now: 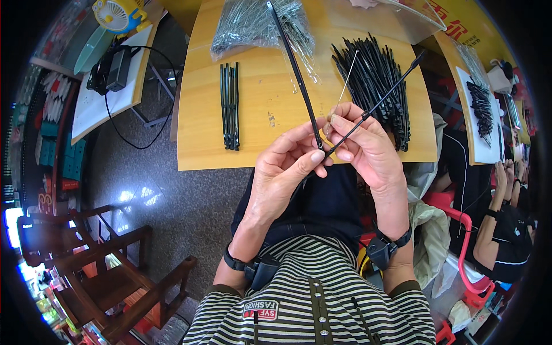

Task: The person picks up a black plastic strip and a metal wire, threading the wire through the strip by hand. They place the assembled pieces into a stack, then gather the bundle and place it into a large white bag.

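Above the table's near edge, my left hand (279,169) is closed on a long black jointed rod (294,69). Its two slender arms meet in a V between my thumb and fingers. The right-hand arm of the V (392,89) runs across the fingers of my right hand (376,152). My right hand is closed too, pinching a thin metal rod (348,75) near its lower end, close to the joint. That end is hidden by my fingertips. Beyond my right hand lies a thick pile of similar black rods (368,75). Several more lie side by side (230,106) at the left.
A clear plastic bag of thin metal rods (259,29) lies at the table's (198,115) far side. A wooden chair (115,276) stands at lower left, a red plastic chair (466,247) at right. Another person (491,236) sits at right. A black power adapter (119,69) lies on the left table.
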`<state>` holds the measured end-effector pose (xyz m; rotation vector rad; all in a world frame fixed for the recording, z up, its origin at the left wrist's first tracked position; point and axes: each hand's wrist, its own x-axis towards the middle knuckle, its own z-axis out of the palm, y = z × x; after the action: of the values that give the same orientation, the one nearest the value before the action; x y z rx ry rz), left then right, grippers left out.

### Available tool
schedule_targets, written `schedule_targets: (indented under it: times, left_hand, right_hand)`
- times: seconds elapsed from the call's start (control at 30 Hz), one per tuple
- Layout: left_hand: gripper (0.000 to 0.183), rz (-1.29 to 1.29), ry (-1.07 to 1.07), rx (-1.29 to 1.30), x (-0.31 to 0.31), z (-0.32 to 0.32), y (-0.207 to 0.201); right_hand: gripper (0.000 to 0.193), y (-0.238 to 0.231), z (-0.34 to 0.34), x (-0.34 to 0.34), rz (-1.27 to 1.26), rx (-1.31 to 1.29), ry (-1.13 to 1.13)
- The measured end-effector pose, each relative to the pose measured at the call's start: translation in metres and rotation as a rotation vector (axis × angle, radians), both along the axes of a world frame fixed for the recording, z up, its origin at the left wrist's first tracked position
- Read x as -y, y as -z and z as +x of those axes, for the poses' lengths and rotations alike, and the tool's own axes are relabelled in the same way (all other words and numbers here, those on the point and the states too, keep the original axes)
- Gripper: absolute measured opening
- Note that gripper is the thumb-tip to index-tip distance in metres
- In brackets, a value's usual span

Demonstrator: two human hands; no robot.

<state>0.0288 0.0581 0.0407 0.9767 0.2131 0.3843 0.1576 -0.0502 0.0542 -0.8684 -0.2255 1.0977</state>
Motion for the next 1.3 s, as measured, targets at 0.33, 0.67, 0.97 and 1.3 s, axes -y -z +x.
schedule_targets:
  times: [0.33,0.67,0.97,1.3]
  left_hand:
    - [0.042,-0.034,0.004,0.005,0.001,0.001,0.004]
    - [0.043,-0.051,-0.008,0.021,-0.001,0.0,0.007]
    - [0.042,-0.042,-0.025,0.004,-0.002,-0.002,0.009]
    - [0.039,-0.013,0.004,-0.006,-0.004,-0.003,0.013]
  right_hand:
    - [0.009,0.003,0.002,-0.001,0.007,-0.105,-0.038]
    - [0.011,0.007,0.004,-0.001,-0.008,-0.131,-0.04]
    - [0.009,0.003,0.002,-0.005,-0.02,-0.121,-0.059]
    - [0.009,0.003,0.001,-0.006,-0.023,-0.117,-0.06]
